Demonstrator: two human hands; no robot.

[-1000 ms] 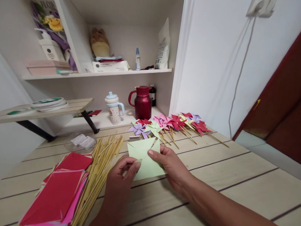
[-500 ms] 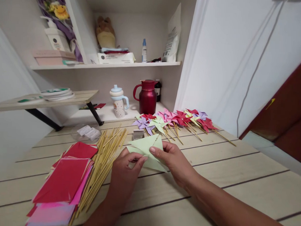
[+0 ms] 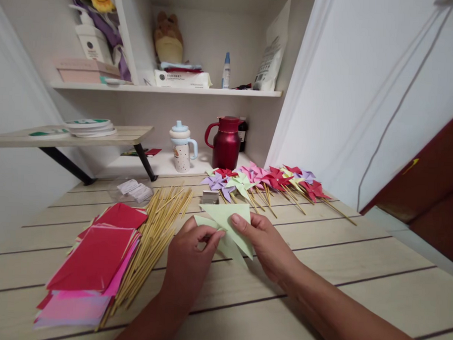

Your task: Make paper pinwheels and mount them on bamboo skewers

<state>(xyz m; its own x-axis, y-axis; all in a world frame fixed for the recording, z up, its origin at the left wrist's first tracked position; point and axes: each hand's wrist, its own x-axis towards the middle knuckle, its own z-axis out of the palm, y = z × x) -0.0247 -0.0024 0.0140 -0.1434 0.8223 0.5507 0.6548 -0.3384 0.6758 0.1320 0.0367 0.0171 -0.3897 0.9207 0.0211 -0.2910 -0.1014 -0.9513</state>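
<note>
A pale green sheet of paper (image 3: 232, 222) with slits cut from its corners is held up above the table between both hands. My left hand (image 3: 194, 248) pinches the paper near its middle, thumb against index finger. On the other side, my right hand (image 3: 264, 241) grips the right part, thumb on the front and fingers behind. Just beyond the paper stands a small open box (image 3: 210, 197), its contents too small to make out. Left of my left hand lie a bundle of thin wooden sticks (image 3: 153, 242) and a stack of coloured paper (image 3: 93, 257), red on top.
Finished paper pinwheels on sticks (image 3: 274, 179) lie at the back right. A clear plastic bag with white labels (image 3: 132, 189) sits at the back left. Behind are a spotted cup (image 3: 181, 156), a red jug (image 3: 226, 145) and a raised wooden stand (image 3: 131, 134) holding tape rolls (image 3: 89, 128).
The green paper has shifted in my hands; a flap now folds across toward the middle and a pointed corner hangs lower. The camera view has moved slightly.
</note>
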